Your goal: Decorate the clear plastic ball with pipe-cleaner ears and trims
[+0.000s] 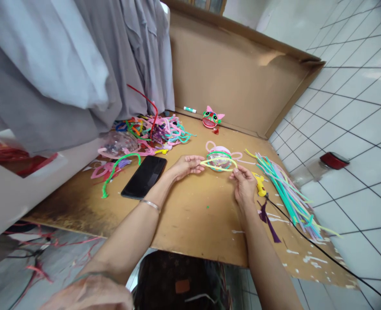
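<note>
My left hand [188, 166] pinches one end of a yellow pipe cleaner [221, 169], which is bent into a narrow loop. At its other end my right hand [243, 181] grips the same loop between thumb and fingers. Just behind the loop sits a clear round ball [219, 160] wrapped with green pipe cleaner, with pink loops standing out at its top and side. The yellow strand crosses in front of the ball; whether it touches the ball I cannot tell. To the right of my right hand lies a yellow glue gun [259, 184].
A black phone [144, 176] lies left of my arm, near a green pipe cleaner [113, 174]. Tangled pipe cleaners [164, 129] heap at back left; a bundle of straight ones [282, 191] lies right. A finished animal head [210, 119] and glue stick [189, 110] stand against the cardboard wall [222, 73].
</note>
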Tool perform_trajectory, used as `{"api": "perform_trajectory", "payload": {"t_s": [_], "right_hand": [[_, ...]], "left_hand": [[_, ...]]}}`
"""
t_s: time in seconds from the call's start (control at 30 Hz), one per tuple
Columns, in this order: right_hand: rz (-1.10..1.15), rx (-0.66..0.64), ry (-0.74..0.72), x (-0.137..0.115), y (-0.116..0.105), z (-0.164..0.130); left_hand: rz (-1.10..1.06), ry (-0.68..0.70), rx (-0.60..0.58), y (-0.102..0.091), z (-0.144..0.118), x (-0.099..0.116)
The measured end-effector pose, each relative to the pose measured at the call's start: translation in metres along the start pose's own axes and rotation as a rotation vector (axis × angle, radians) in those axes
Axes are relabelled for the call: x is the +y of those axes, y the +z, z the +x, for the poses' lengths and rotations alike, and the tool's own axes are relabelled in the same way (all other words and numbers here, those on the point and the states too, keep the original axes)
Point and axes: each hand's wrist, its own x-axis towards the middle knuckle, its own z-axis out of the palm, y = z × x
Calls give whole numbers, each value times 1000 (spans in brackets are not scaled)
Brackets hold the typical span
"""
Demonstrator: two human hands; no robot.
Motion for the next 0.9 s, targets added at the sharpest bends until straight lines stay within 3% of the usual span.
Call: {"api": "perform_trajectory", "payload": {"t_s": [0.23, 0.37, 0.53, 0.73, 0.9], "right_hand": [[130, -20, 150, -2, -6, 3], [131, -85, 184, 0, -8, 4], [113, -132, 170, 6, -7, 3], [115, -132, 155, 9, -4, 4], [-175, -7, -6, 1, -13, 2]], "left_hand": [[65, -66, -82, -2, -2, 1], [169, -93, -46, -1, 1, -3], [378, 16, -23, 3, 1, -9], [717, 139, -77, 9, -4, -13], [710, 155, -23, 7, -2, -14]]}}
